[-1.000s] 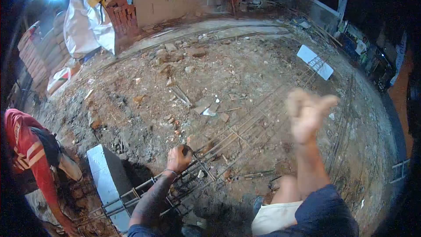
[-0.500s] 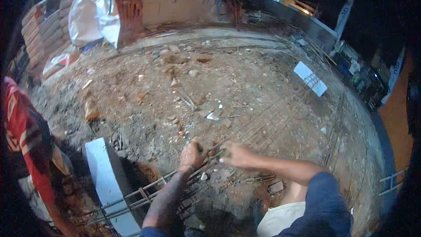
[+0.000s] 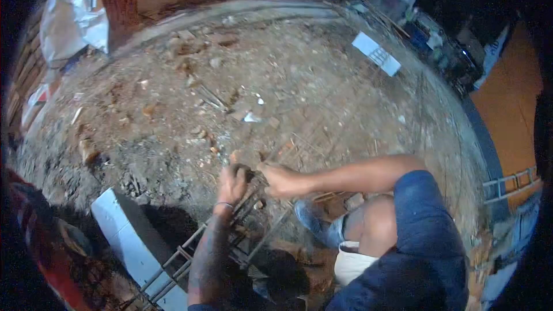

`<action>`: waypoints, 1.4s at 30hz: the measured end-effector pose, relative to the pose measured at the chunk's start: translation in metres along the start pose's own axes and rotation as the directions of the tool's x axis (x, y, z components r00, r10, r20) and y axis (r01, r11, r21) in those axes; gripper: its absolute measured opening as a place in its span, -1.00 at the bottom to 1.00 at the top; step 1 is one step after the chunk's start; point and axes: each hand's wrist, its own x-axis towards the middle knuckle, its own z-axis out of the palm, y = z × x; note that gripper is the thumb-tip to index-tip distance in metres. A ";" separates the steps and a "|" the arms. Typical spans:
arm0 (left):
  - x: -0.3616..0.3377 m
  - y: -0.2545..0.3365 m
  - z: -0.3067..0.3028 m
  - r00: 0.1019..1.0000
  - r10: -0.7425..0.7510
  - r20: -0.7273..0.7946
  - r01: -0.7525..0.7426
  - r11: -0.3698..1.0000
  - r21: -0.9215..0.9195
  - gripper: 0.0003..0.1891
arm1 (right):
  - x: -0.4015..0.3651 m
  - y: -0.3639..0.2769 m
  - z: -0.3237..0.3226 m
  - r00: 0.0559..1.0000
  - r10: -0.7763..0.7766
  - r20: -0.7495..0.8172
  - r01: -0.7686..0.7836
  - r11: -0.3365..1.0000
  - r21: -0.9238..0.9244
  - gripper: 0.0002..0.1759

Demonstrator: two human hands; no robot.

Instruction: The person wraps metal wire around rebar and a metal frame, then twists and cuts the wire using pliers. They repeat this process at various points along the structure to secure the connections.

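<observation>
Lower centre: left hand [image 3: 232, 184] and right hand [image 3: 280, 178] meet, both clamped on the rebar cage [image 3: 185, 251] — seemingly binding a joint; finishing it calls for a steady twist.

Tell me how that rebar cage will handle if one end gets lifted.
Probably stiff: the rebar cage runs straight off the white block. Likely heavy: several long steel bars. Boxy frame, so unlikely to roll.
</observation>
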 end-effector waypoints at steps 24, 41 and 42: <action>0.008 0.001 -0.008 0.837 -0.482 0.259 0.541 0.802 -0.255 -0.78 | 0.089 0.071 -0.052 0.702 -0.550 0.453 0.504 0.832 0.231 -0.80; -0.005 0.021 -0.006 0.979 -0.191 0.078 0.201 0.966 -0.162 -0.79 | 0.156 0.078 -0.031 0.621 -0.599 0.506 0.512 0.799 0.317 -0.84; -0.006 0.024 -0.007 0.971 -0.224 0.079 0.231 0.967 -0.104 -0.78 | 0.161 0.072 -0.034 0.615 -0.557 0.559 0.523 0.818 0.240 -0.82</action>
